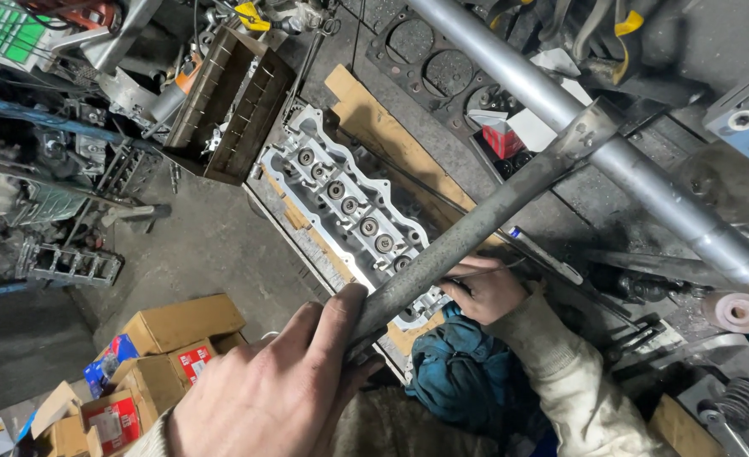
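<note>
Several cardboard boxes (167, 338) are noted lower left, flaps mostly shut, contents unseen. A slotted metal tray (226, 101) lies beyond, small parts dimly visible inside. The left hand (273, 389) is clamped on a grey lever bar (476, 224) crossing an aluminium cylinder head (349, 207) on the bench. The right hand (486, 288), fingers curled together, rests at the head's near end, above a teal rag (450, 372).

Lever bar (476, 228): dull grey, mottled. Cylinder head (349, 207): bright silver, with a row of dark-centred round valve springs. Rag (455, 372): teal blue. Sleeve (573, 381): beige, grimy. Boxes (159, 355): tan cardboard, red-and-white labels. Tray (230, 106): brown.
</note>
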